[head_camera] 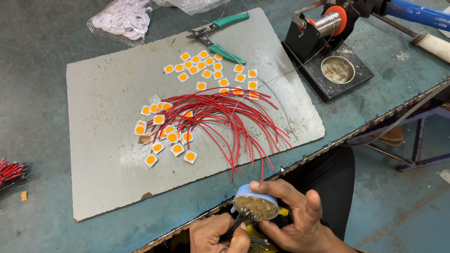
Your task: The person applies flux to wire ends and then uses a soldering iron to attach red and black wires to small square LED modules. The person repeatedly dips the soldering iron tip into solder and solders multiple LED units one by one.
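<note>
Below bench edge, blue round tin, brownish paste

Red wires fan across a grey board on a teal, scuffed bench, among white square chips with orange centres. Green-handled cutters lie above them. A pale blue tin holds yellow-brown paste; a black stand carries an orange-flanged silver spool.

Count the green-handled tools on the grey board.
1: green-handled pliers lie open at the board's top edge, above the square chips. No other is visible; the red wires cover only chips.
</note>
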`<state>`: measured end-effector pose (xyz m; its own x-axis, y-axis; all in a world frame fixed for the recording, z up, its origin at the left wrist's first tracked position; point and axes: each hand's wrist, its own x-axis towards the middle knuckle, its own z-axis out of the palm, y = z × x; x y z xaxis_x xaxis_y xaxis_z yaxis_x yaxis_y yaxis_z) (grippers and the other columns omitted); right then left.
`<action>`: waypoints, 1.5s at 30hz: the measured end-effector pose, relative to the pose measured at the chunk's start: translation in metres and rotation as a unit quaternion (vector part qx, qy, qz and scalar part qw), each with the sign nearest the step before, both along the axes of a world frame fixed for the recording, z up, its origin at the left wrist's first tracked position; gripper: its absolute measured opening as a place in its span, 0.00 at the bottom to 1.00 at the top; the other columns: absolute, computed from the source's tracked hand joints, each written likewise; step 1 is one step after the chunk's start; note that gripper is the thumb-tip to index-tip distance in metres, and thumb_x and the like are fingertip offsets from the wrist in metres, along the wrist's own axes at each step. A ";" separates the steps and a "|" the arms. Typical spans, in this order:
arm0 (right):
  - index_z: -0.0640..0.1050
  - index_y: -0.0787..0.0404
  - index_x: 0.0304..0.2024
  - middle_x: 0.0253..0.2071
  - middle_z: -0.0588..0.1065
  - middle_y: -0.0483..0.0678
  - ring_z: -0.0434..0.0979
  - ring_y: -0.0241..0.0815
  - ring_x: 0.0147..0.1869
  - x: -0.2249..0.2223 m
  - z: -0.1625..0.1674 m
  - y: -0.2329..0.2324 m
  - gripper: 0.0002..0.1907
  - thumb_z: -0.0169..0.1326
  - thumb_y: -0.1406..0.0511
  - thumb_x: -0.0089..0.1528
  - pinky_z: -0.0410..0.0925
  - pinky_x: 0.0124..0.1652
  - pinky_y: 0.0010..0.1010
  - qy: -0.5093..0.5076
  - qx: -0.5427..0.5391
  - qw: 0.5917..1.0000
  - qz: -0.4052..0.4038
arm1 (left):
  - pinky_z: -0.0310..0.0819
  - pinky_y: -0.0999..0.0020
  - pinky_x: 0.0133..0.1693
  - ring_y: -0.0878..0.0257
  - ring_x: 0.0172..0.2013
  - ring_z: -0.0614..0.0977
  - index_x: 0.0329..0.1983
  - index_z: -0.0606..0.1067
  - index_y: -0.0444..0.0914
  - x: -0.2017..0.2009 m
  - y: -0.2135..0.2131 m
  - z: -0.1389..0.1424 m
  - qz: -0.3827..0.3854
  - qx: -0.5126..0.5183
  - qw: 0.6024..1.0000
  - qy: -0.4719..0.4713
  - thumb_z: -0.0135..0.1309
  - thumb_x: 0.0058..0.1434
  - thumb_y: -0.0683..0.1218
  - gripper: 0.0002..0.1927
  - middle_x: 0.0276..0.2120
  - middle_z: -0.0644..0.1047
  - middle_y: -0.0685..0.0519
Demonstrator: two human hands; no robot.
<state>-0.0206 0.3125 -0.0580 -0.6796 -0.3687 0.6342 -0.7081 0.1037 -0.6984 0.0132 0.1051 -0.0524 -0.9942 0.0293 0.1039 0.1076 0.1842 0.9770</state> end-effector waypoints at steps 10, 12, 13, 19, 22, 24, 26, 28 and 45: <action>0.30 0.33 0.76 0.61 0.72 0.62 0.81 0.49 0.52 -0.009 -0.002 0.005 0.70 0.65 0.78 0.54 0.75 0.53 0.43 0.003 0.014 0.999 -0.044 | 0.60 0.72 0.14 0.72 0.08 0.70 0.11 0.73 0.35 -0.008 -0.001 -0.014 0.029 -0.038 0.998 0.048 0.61 0.43 0.40 0.10 0.06 0.68 0.54; 0.31 0.34 0.76 0.61 0.72 0.62 0.82 0.49 0.52 -0.008 -0.001 0.004 0.70 0.65 0.77 0.54 0.74 0.54 0.43 0.005 0.015 0.999 -0.052 | 0.59 0.72 0.15 0.71 0.08 0.68 0.10 0.71 0.35 -0.007 0.000 -0.014 0.052 -0.049 0.996 0.055 0.61 0.41 0.40 0.11 0.06 0.67 0.54; 0.31 0.33 0.76 0.61 0.72 0.62 0.82 0.49 0.52 -0.007 -0.002 0.002 0.70 0.65 0.77 0.54 0.74 0.54 0.43 0.004 0.015 0.999 -0.052 | 0.59 0.72 0.15 0.70 0.08 0.67 0.10 0.70 0.35 -0.006 -0.001 -0.014 0.063 -0.055 0.995 0.058 0.61 0.41 0.40 0.12 0.06 0.67 0.54; 0.29 0.33 0.76 0.61 0.72 0.62 0.82 0.48 0.52 -0.013 -0.016 -0.020 0.70 0.65 0.78 0.55 0.76 0.52 0.41 0.009 0.011 0.999 -0.040 | 0.65 0.76 0.17 0.74 0.11 0.73 0.15 0.76 0.36 -0.015 -0.019 -0.016 0.091 -0.006 0.989 0.114 0.55 0.41 0.38 0.02 0.09 0.73 0.57; 0.29 0.34 0.76 0.61 0.72 0.63 0.82 0.49 0.51 -0.023 -0.023 -0.012 0.70 0.64 0.78 0.55 0.76 0.51 0.42 0.012 0.010 0.999 -0.029 | 0.64 0.74 0.17 0.73 0.11 0.72 0.14 0.76 0.35 -0.026 -0.013 -0.021 0.054 0.000 0.996 0.075 0.57 0.41 0.38 0.04 0.08 0.71 0.55; 0.29 0.34 0.76 0.61 0.72 0.63 0.82 0.49 0.52 -0.026 -0.026 -0.007 0.70 0.64 0.78 0.55 0.76 0.52 0.42 0.011 0.010 1.000 -0.026 | 0.64 0.74 0.16 0.73 0.11 0.72 0.13 0.76 0.34 -0.028 -0.010 -0.022 0.051 -0.008 0.998 0.045 0.56 0.41 0.38 0.04 0.07 0.71 0.55; 0.29 0.34 0.76 0.61 0.73 0.63 0.82 0.48 0.51 -0.024 -0.028 -0.004 0.70 0.64 0.78 0.55 0.76 0.52 0.42 0.014 0.013 0.999 -0.031 | 0.63 0.74 0.16 0.73 0.10 0.72 0.13 0.76 0.34 -0.027 -0.007 -0.022 0.052 -0.012 0.998 0.034 0.56 0.41 0.38 0.04 0.07 0.71 0.55; 0.29 0.34 0.76 0.60 0.73 0.62 0.82 0.49 0.52 -0.022 -0.029 -0.003 0.70 0.64 0.77 0.55 0.76 0.52 0.43 0.015 0.014 0.999 -0.031 | 0.63 0.73 0.16 0.73 0.11 0.72 0.13 0.75 0.34 -0.026 -0.004 -0.022 0.056 -0.010 0.997 0.042 0.56 0.41 0.38 0.04 0.08 0.71 0.55; 0.28 0.32 0.76 0.61 0.71 0.63 0.82 0.50 0.54 -0.021 -0.026 -0.016 0.72 0.66 0.78 0.55 0.77 0.52 0.42 0.019 0.011 0.999 -0.023 | 0.66 0.69 0.18 0.65 0.10 0.71 0.11 0.70 0.38 -0.032 -0.008 -0.021 0.113 -0.092 0.966 0.215 0.56 0.31 0.38 0.05 0.08 0.68 0.53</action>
